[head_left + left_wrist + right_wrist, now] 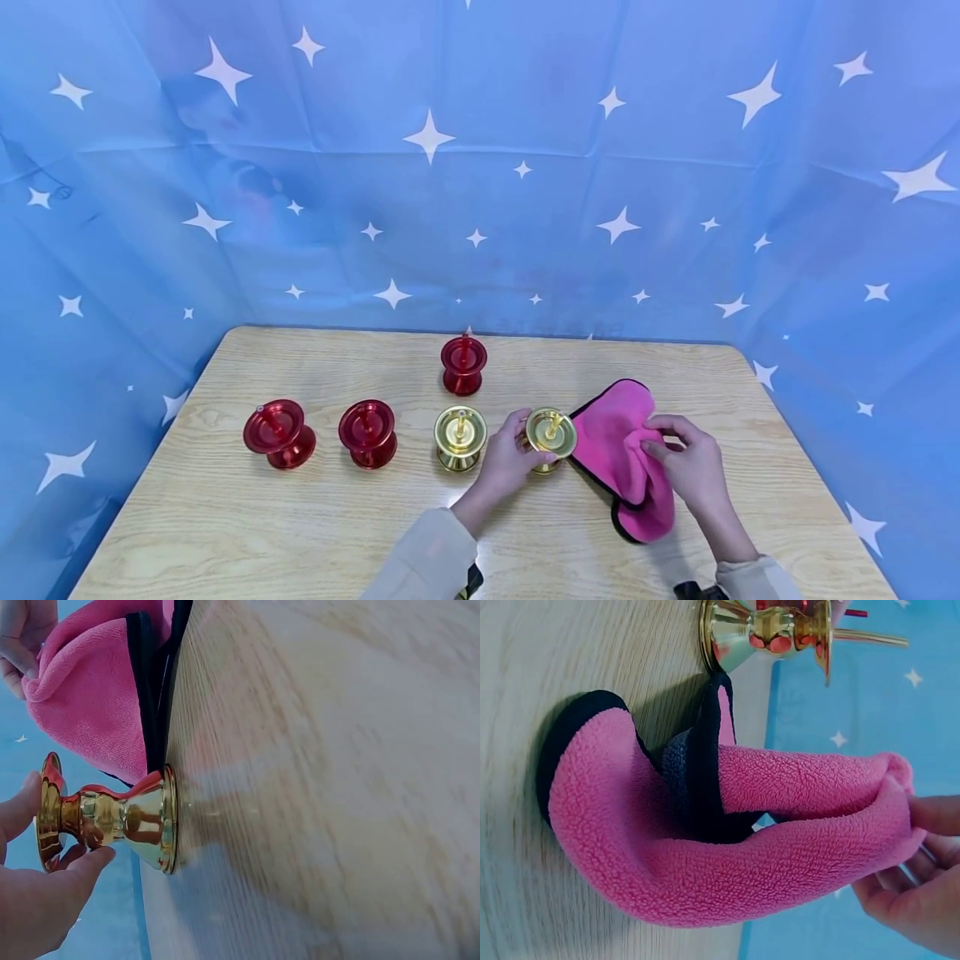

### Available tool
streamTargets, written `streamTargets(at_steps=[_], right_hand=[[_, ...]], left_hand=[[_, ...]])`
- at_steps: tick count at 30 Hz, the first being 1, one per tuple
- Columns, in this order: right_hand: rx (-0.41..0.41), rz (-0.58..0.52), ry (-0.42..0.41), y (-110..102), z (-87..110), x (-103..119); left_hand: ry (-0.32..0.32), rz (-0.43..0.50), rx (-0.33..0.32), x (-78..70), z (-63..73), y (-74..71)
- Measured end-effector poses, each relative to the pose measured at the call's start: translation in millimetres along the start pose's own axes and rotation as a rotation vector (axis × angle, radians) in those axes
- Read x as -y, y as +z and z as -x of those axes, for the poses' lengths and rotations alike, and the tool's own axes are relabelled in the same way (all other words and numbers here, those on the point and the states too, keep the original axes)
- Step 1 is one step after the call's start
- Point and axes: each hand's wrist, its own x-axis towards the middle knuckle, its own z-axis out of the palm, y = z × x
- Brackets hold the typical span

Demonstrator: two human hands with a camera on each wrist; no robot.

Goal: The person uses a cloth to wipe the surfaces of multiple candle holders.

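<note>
My left hand (510, 457) grips a gold candle holder (551, 435) near its upper part, thumb on one side and fingers on the other. In the left wrist view that gold holder (112, 817) stands with its base at the wood surface. To its right, my right hand (692, 462) pinches a fold of a pink cloth with black edging (618, 433). The cloth hangs from the fingertips, its lower part lying on the table, as the right wrist view of the pink cloth (727, 877) shows. A second gold candle holder (460, 437) stands just left of my left hand.
A red candle holder (462, 367) stands behind the gold pair. Two more red ones stand to the left, one red holder (367, 433) nearer and another red holder (279, 433) farther out. The wooden table (225, 525) meets a blue star-patterned curtain (510, 217) at its back edge.
</note>
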Motion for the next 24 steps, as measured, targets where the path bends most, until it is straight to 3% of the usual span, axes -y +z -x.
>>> streamTargets(at_steps=[6, 11, 18, 22, 24], right_hand=[[0.000, 0.014, -0.001, -2, -1.2, -1], [0.004, 0.019, 0.000, -4, -1.9, -2], [0.010, 0.014, 0.002, -6, -2.3, -3], [0.013, 0.014, 0.001, -5, -2.3, -4], [0.014, 0.012, 0.001, -5, -2.1, -4]], left_hand=[[-0.016, -0.069, 0.024, -8.9, 5.1, -7.4], [-0.037, -0.160, 0.063, -37.4, 14.8, -23.6], [0.018, -0.192, 0.109, -87.0, 21.0, -61.9], [0.060, -0.226, 0.084, -98.2, 21.5, -87.1], [0.039, -0.248, 0.062, -97.3, 22.3, -98.2]])
